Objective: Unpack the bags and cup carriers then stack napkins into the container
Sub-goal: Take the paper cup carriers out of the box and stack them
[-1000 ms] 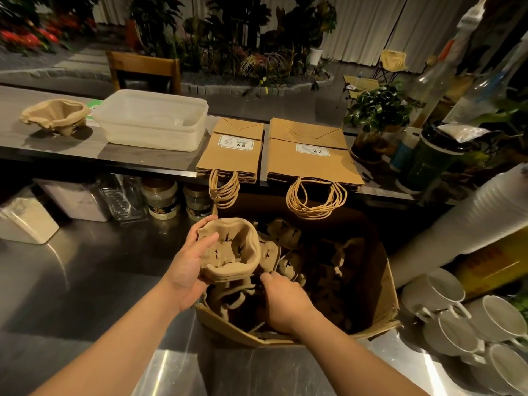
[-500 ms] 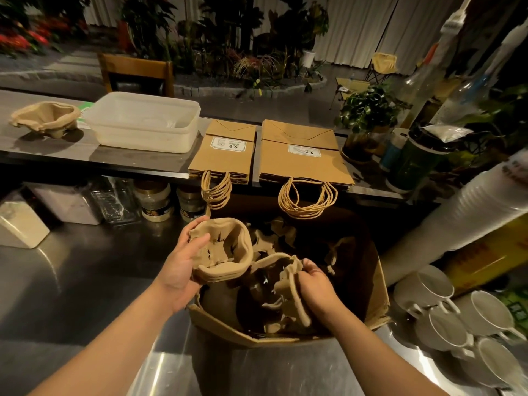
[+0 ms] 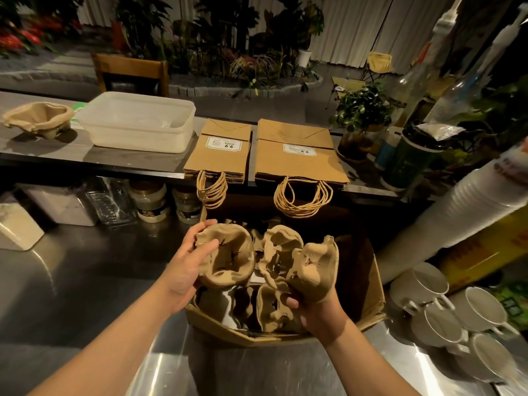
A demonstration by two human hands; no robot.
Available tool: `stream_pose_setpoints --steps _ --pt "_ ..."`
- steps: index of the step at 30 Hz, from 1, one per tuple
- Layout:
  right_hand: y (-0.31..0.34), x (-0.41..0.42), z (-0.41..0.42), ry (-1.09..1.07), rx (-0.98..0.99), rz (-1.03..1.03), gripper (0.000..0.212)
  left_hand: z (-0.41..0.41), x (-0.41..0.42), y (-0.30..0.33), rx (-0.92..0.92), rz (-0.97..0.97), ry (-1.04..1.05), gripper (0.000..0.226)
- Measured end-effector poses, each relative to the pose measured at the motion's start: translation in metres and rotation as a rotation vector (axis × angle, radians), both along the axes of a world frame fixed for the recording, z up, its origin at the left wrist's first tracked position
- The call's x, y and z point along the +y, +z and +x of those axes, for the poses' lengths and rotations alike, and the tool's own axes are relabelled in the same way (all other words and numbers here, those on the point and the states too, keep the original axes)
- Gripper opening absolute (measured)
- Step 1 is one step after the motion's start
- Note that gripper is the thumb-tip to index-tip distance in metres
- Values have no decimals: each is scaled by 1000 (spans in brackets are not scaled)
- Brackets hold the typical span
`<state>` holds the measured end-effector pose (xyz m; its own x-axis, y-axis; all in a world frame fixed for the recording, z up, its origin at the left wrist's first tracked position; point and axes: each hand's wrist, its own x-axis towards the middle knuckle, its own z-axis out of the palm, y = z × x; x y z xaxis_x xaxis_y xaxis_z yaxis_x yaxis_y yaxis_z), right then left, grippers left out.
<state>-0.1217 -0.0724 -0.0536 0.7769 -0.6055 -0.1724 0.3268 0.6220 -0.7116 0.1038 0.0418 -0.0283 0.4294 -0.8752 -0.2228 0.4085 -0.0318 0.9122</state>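
My left hand [image 3: 187, 267] grips a small stack of brown pulp cup carriers [image 3: 228, 260] above the left side of an open cardboard box [image 3: 368, 284]. My right hand [image 3: 315, 310] holds another cup carrier [image 3: 297, 261] lifted above the box's middle. More carriers [image 3: 268, 310] lie inside the box. Two flat piles of brown paper bags [image 3: 220, 155] [image 3: 297, 158] lie on the raised counter behind, their twine handles hanging over the edge. A translucent white plastic container [image 3: 137, 122] stands left of them, and one cup carrier [image 3: 38, 118] sits at its far left.
Jars [image 3: 150, 201] and clear boxes stand under the raised counter at left. White mugs [image 3: 445, 315] crowd the lower right, with a long sleeve of stacked white cups [image 3: 457, 218] above them. A potted plant [image 3: 363, 110] and bottles fill the right end.
My right hand has pulled a cup carrier up out of the box and raised it beside the stack in my left hand, which stayed about where it was.
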Motion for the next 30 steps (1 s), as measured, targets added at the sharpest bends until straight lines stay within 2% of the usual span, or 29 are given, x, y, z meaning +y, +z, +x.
stream_pose_setpoints --steps 2,4,8,12,16,20,23,24,26,27,30 --pt "9 7 10 20 3 7 54 -1 -1 -1 -14 5 -29 46" --pt "17 11 18 -2 106 0 58 -1 -2 -1 -34 16 -34 43" --pt "35 20 31 -53 461 -116 31 -1 -1 -2 -82 30 -62 39" --pt "42 20 41 -43 547 -277 25 1 3 0 -123 24 -137 75" --pt "45 16 44 -18 648 -443 28 4 3 -3 -120 20 -154 83" --pt "46 13 42 -20 689 -580 29 4 2 -1 -81 38 -123 67" --pt "51 12 42 -33 733 -751 29 3 1 -1 -81 54 -151 76" --pt "52 12 42 -34 750 -816 29 2 1 0 -91 59 -165 73" --pt "52 10 42 -31 780 -923 33 0 1 3 -74 78 -160 43" --pt "52 9 42 -27 791 -963 37 0 1 5 -54 89 -150 38" --pt "55 8 41 -4 811 -1062 44 1 1 6 -14 110 -163 42"
